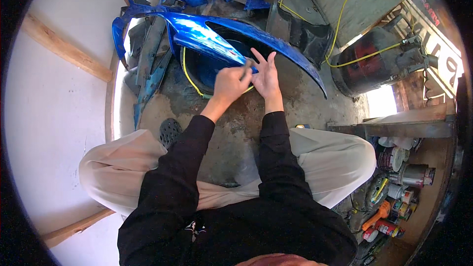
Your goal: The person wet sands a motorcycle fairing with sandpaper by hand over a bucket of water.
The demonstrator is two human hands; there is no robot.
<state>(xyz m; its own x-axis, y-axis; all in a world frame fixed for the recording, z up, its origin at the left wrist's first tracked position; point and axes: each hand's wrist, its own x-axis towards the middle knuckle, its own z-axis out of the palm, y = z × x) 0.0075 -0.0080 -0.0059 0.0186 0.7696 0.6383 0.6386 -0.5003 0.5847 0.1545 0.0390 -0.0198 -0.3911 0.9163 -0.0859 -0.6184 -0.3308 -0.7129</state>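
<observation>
Several wooden battens (69, 50) brace a white wall (54, 133) well to the left of a glossy blue panel (197, 32), which lies across a dark tub (194, 76). Worn blue-grey strips (152, 76) rest just left of the panel, and a dark perforated clog (170, 132) shows on its near side. The seated person's left forearm, in a black sleeve (172, 167), angles forward and inward toward the panel. The left hand (230, 83) is curled at the panel's pointed tip, back of the hand uppermost and fingers drawn in; whether it pinches the tip or something hidden cannot be told. Just right of the tip, the right hand (266, 76) is spread, palm exposed and digits fanned forward, above a nearly straight wrist. Its forearm reaches almost directly ahead, leaning slightly left; contact between hand and panel cannot be made out. A black plastic part (315, 42) sits beyond the panel's right arm. Farther right of the panel, a yellow hose (340, 22) loops to a dark cylindrical tank (367, 64). Rightmost, assorted cans (418, 175) stand nearer the person than the panel.
</observation>
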